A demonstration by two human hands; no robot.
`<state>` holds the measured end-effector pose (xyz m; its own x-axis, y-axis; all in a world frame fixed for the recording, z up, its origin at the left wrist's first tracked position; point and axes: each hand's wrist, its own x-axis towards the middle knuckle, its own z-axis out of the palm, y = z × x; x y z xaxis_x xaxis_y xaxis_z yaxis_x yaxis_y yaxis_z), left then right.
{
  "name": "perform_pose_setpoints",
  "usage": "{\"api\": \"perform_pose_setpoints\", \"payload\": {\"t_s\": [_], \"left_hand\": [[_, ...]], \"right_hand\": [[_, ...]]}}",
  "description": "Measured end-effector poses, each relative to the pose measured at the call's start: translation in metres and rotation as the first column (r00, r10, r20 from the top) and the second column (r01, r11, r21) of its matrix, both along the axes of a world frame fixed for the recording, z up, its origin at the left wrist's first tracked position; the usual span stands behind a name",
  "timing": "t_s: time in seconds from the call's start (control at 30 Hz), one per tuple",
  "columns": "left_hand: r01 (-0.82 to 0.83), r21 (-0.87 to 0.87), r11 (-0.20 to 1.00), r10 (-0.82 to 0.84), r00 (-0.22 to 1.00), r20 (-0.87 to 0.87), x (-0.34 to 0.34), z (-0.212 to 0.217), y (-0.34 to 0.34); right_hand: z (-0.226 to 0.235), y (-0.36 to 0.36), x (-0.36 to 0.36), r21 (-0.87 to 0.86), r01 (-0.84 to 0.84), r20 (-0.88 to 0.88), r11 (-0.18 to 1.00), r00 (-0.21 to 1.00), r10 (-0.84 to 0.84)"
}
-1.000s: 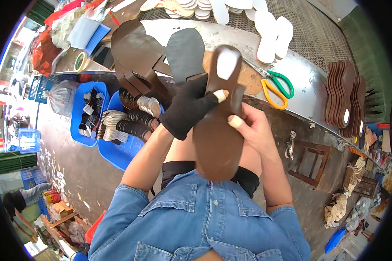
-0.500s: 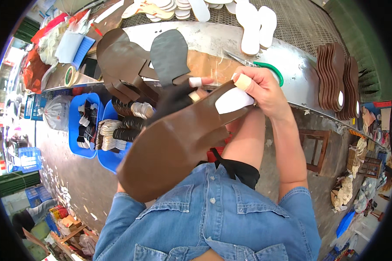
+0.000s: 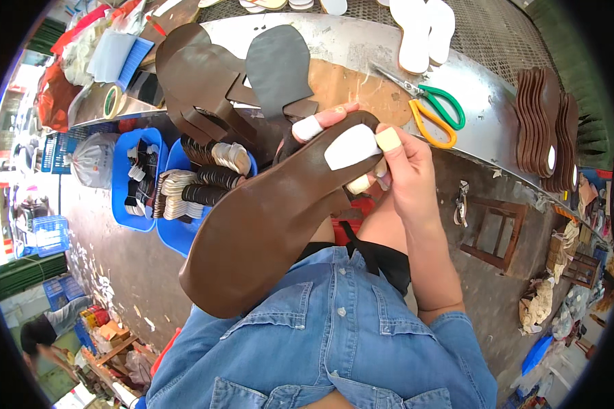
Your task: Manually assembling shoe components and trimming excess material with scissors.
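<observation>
A brown leather insole (image 3: 252, 225) with a white patch (image 3: 351, 146) at its heel slants across my lap, its broad end toward my left. My right hand (image 3: 413, 167) is closed on the heel edge, a taped thumb pressing beside the patch. My left hand (image 3: 318, 125) grips the insole's far side near the heel. White tape wraps one of its fingers, and most of that hand is hidden behind the leather. Brown leather pieces (image 3: 198, 75) and a dark grey sole-shaped piece (image 3: 276, 65) lie on the bench beyond. Scissors (image 3: 436, 112) with green and yellow handles rest there too.
The metal bench (image 3: 491, 123) crosses in front of me. Stacked brown insoles (image 3: 535, 123) stand at its right end, with white insoles (image 3: 416, 34) at the back. Blue bins (image 3: 119, 198) holding shoe parts sit below left. A wooden frame (image 3: 494, 235) stands at the right.
My left hand has come up to the heel end, its taped finger now against the edge. The insole has turned slightly more upright in view, and the view has shifted, uncovering the scissors.
</observation>
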<state>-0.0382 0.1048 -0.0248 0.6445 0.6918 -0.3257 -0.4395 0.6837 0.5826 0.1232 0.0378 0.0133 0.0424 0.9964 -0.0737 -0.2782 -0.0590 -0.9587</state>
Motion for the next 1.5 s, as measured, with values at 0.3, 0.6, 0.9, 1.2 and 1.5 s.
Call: {"api": "perform_pose_setpoints", "payload": {"t_s": [0.3,0.6,0.9,1.2,1.5], "left_hand": [[-0.324,0.481,0.814,0.205,0.937,0.284,0.009,0.004,-0.025],[-0.192,0.380,0.905,0.157,0.980,0.121,-0.030,0.016,-0.013],[-0.062,0.690,0.721,0.255,0.950,-0.181,-0.042,0.004,-0.020],[-0.121,0.076,0.990,0.108,0.982,0.158,-0.069,-0.043,-0.021],[0.101,0.216,0.971,-0.049,0.972,-0.232,-0.071,-0.027,-0.026]], "right_hand": [[-0.007,0.001,-0.006,-0.051,0.049,-0.008,0.998,0.999,-0.050],[-0.024,0.042,0.118,0.371,0.070,0.927,0.926,-0.091,-0.364],[-0.026,0.037,0.130,0.100,0.116,0.993,0.988,0.053,-0.106],[-0.026,-0.079,0.033,-0.164,-0.041,0.816,0.986,0.556,0.159],[-0.050,-0.088,0.020,-0.011,-0.064,0.881,0.998,0.472,0.040]]}}
